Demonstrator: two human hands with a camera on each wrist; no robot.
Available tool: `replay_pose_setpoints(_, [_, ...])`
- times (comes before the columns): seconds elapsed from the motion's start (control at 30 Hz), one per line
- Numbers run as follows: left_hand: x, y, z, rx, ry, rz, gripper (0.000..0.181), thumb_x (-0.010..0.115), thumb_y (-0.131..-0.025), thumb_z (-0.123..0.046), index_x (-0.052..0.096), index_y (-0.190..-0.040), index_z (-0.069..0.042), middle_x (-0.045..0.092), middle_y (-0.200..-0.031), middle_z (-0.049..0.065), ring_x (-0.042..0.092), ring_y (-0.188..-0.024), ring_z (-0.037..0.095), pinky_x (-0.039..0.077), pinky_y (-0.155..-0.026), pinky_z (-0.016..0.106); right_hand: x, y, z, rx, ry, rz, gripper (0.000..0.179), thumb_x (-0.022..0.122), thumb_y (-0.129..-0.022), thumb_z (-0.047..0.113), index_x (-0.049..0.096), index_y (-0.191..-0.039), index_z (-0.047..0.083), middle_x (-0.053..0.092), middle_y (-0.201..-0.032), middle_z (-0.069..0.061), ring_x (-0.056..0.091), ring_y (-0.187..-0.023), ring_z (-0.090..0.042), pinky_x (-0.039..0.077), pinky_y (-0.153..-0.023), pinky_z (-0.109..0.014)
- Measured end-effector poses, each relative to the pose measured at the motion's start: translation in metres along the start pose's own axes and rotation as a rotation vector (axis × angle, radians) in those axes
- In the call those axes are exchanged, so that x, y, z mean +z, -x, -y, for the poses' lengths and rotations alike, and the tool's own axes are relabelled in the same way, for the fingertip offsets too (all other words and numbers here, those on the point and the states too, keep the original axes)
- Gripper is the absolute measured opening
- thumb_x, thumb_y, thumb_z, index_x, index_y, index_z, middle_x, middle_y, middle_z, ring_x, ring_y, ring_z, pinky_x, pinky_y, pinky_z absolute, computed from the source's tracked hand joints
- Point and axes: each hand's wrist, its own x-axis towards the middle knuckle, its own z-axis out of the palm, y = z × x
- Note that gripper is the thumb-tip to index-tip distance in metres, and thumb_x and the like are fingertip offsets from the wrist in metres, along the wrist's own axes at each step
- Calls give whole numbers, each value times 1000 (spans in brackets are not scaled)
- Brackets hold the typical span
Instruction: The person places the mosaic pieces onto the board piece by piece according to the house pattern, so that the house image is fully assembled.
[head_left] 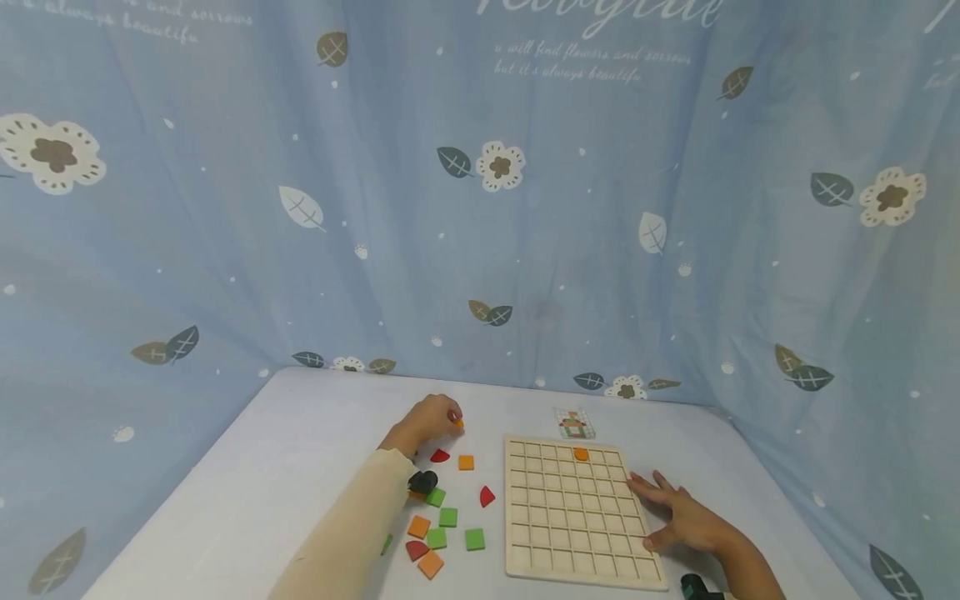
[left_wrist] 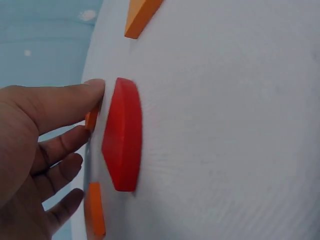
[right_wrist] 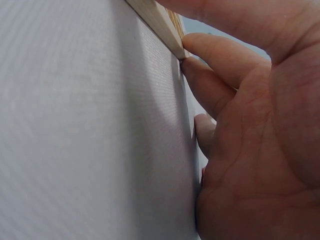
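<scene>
Between thumb and index finger, my left hand pinches a small orange piece at the far left of the board. A red quarter-round piece lies on the table close to that hand. The pale wooden grid board lies flat, with one orange rounded piece in its far row. My right hand rests at the board's right edge with its fingers spread; in the right wrist view the fingertips touch the board's side.
Left of the board lie several green squares, orange squares and red quarter-round pieces. A small picture card lies beyond the board's far edge. A blue patterned curtain hangs around the white table.
</scene>
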Motion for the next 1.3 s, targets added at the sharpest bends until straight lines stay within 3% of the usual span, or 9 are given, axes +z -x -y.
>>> replay_pose_setpoints(0.37, [-1,-2,1,60,-22,-14,6,73,-86,-18,68,-89,-18,61,-89,-5,55,-84,16,48,-81,38,0,-1,-4,8,18,4,94,87,-64,27,44,-145,6,23,-154,-23,-6,-139,-54,-14,-100,-70])
replay_pose_setpoints(0.63, [1,-4,-15,98,-25,-19,13,73,-85,-12,72,-98,-11,65,-94,-1,58,-90,18,48,-87,38,-2,-1,-4,3,5,24,94,86,-68,24,39,-148,6,19,-155,-23,-10,-138,-53,-16,-99,-70])
replay_pose_setpoints(0.83, [9,-5,-25,108,-45,-18,14,72,-86,-13,73,-100,-10,66,-98,-1,59,-93,18,48,-89,36,-2,-1,-3,-3,3,20,96,86,-65,25,41,-147,5,21,-154,-23,-9,-138,-54,-16,-100,-69])
replay_pose_setpoints(1.07, [14,-6,-41,192,-38,5,14,74,-86,-13,73,-100,-11,66,-97,-2,58,-92,16,48,-88,34,-2,0,-4,-5,8,29,93,86,-68,25,41,-147,4,20,-154,-25,-9,-137,-56,-14,-99,-71])
replay_pose_setpoints(1.3, [20,-5,-59,218,-54,12,15,73,-87,-14,73,-102,-11,67,-98,-3,58,-93,14,47,-88,33,-4,-1,-3,-23,11,41,92,85,-70,26,40,-148,5,20,-155,-24,-9,-138,-55,-14,-99,-72])
